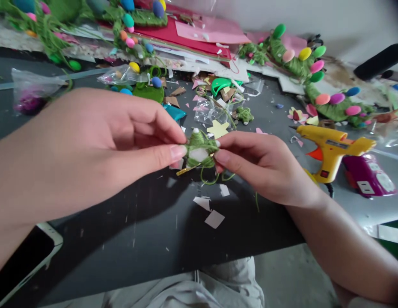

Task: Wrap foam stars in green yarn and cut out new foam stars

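Between my two hands is a small white star partly wrapped in green yarn, its white tips and middle showing. My left hand pinches its left point between thumb and forefinger. On the opposite side, my right hand pinches the right point with thumb and fingertips. Loose green yarn loops below the star and trails under my right hand. A thin gold stick-like piece lies just below the star; whether it touches the star I cannot tell. White paper scraps lie on the dark table beneath.
A yellow glue gun stands at the right beside a purple box-like object. Yarn-wrapped pieces with coloured balls lie at the back. A phone is at the lower left, and a bag with purple contents farther back.
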Tool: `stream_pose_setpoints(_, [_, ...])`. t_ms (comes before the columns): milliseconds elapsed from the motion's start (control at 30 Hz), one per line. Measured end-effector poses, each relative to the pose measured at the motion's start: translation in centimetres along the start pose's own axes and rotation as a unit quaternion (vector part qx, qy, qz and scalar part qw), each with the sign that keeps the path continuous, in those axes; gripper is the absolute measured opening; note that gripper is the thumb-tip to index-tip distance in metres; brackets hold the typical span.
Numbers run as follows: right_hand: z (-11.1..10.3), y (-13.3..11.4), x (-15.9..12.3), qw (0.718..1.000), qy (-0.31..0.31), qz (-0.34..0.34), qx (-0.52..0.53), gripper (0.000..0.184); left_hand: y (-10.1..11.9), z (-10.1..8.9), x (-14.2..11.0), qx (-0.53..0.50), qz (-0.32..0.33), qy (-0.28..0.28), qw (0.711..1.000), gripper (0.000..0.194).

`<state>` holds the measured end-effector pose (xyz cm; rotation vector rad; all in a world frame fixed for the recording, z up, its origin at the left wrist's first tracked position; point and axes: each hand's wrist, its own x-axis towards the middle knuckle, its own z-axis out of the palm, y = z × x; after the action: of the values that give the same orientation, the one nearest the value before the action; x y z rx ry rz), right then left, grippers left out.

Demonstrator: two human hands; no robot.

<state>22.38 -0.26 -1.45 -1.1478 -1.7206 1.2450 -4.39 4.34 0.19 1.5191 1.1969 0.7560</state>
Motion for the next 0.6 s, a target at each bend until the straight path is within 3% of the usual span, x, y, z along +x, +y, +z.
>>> stream_pose_setpoints(100, [0.2,-0.1,0.3,1.000,0.004,0.024,0.004,0.008,-0.1,1.0,0.3,0.006,-0.016,-0.025,1.000,0.040])
stream_pose_setpoints(267, [0.7,-0.1,0.7,0.998,0.002,0.063,-0.006,0.005,-2.3,0.7,-0.2,0.044,-0.053,-0.124,0.990,0.048])
stream_pose_setpoints(400, [0.9,0.0,0.8,0.998,-0.001,0.066,-0.013,0.005,-2.5,0.8,-0.4,0.000,-0.071,-0.181,0.981,0.054])
stream_pose_setpoints(600, [1.5,0.0,0.5,0.996,0.060,0.026,-0.065,0.005,-2.4,1.6,-0.4,0.005,-0.050,-0.157,0.986,0.038])
